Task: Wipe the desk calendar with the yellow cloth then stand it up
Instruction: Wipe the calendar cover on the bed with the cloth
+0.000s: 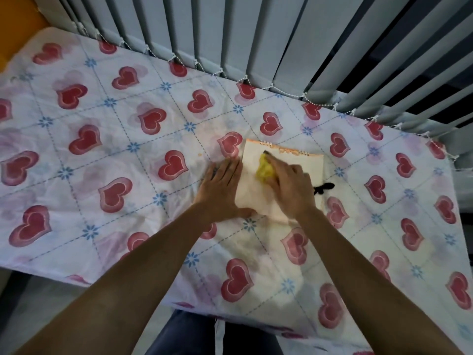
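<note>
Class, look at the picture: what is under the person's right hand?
The right hand presses a yellow cloth onto the desk calendar, which lies flat on the heart-patterned sheet. Most of the cloth and the page beneath are covered, so its print cannot be seen.

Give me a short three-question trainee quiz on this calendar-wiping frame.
1. True or false: the desk calendar is standing upright.
2. Which hand presses the yellow cloth on the calendar? A) the left hand B) the right hand
3. Fill in: the calendar's spiral binding is on the edge ____ the person.

Key
1. False: it lies flat on the heart-print sheet.
2. B; the left hand lies flat at the calendar's left edge, steadying it.
3. Farthest from, toward the vertical blinds.
</note>
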`<state>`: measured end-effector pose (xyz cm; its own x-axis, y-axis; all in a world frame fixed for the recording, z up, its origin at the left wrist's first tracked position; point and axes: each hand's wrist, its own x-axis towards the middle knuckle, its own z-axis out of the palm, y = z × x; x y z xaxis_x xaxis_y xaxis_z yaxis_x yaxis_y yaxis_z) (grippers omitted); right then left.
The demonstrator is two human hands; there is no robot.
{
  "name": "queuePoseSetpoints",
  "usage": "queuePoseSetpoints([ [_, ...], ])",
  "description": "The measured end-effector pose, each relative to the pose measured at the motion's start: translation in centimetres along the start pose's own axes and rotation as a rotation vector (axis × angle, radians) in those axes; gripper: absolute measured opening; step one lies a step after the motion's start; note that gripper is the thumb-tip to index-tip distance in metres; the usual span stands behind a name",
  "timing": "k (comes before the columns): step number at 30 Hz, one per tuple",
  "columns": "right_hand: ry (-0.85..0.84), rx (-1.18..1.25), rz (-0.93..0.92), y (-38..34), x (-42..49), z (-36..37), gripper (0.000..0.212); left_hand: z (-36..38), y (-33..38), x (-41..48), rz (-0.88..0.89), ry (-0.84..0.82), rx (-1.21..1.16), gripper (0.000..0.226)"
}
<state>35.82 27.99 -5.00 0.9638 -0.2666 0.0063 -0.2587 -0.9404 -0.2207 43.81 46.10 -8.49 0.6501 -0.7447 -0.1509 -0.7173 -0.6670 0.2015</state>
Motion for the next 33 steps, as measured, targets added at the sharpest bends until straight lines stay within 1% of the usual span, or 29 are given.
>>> queuePoseSetpoints([
  [2, -0.006, 0.008, 0.113, -0.2, 2.6, 0.0, 0.048, -0.1, -0.2, 0.0, 0.016, -0.019, 0.004, 0.133],
  [4, -0.037, -0.001, 0.123, -0.7, 3.7, 0.1, 0.046, -0.4, -0.4, 0.0, 0.036, -0.048, 0.002, 0.134],
  [7, -0.098, -0.017, -0.018, -1.3, 1.1, 0.2, 0.043, -0.6, -0.5, -0.1, 0.051, -0.061, 0.000, 0.131],
  [10, -0.046, 0.004, -0.228, -1.2, -3.2, 0.1, 0.041, -0.6, -0.4, -0.2, 0.045, -0.058, -0.003, 0.131],
  [12, -0.035, 0.005, -0.335, -0.4, -3.7, -0.1, 0.041, -0.5, -0.3, -0.3, 0.039, -0.054, 0.000, 0.132],
  [13, -0.057, 0.011, -0.329, -0.1, -2.8, -0.2, 0.040, -0.5, -0.3, -0.3, 0.037, -0.055, 0.001, 0.131],
  [14, -0.074, 0.024, -0.269, -0.1, -1.5, -0.3, 0.040, -0.6, -0.3, -0.3, 0.038, -0.058, 0.003, 0.130],
  [16, -0.088, 0.036, -0.084, -0.3, 1.7, -0.2, 0.041, -0.5, -0.3, -0.2, 0.038, -0.054, 0.010, 0.128],
  [18, -0.065, 0.032, 0.067, -1.0, 4.3, 0.2, 0.044, -0.5, -0.3, -0.2, 0.033, -0.049, 0.008, 0.128],
  [20, -0.022, 0.043, 0.150, -1.8, 5.0, 0.4, 0.044, -0.4, -0.3, -0.2, 0.033, -0.043, 0.006, 0.129],
  [21, -0.010, 0.045, 0.149, -2.1, 4.5, 0.5, 0.043, -0.4, -0.3, -0.2, 0.034, -0.040, 0.004, 0.129],
  [24, 0.002, 0.025, -0.006, -2.4, 1.2, 1.1, 0.042, -0.4, -0.4, -0.2, 0.032, -0.061, -0.009, 0.131],
  [26, -0.013, 0.033, -0.046, -2.3, 0.1, 1.2, 0.042, -0.3, -0.4, -0.2, 0.036, -0.064, -0.014, 0.130],
  [27, -0.020, 0.040, -0.028, -2.3, 0.5, 1.1, 0.043, -0.3, -0.4, -0.2, 0.035, -0.053, -0.015, 0.130],
  [30, -0.052, 0.065, 0.105, -2.8, 3.2, 0.7, 0.043, -0.2, -0.3, -0.5, 0.016, -0.031, -0.022, 0.128],
  [33, -0.066, 0.059, 0.109, -2.0, 3.5, 0.6, 0.042, 0.0, -0.1, -0.6, 0.011, 0.004, -0.025, 0.127],
])
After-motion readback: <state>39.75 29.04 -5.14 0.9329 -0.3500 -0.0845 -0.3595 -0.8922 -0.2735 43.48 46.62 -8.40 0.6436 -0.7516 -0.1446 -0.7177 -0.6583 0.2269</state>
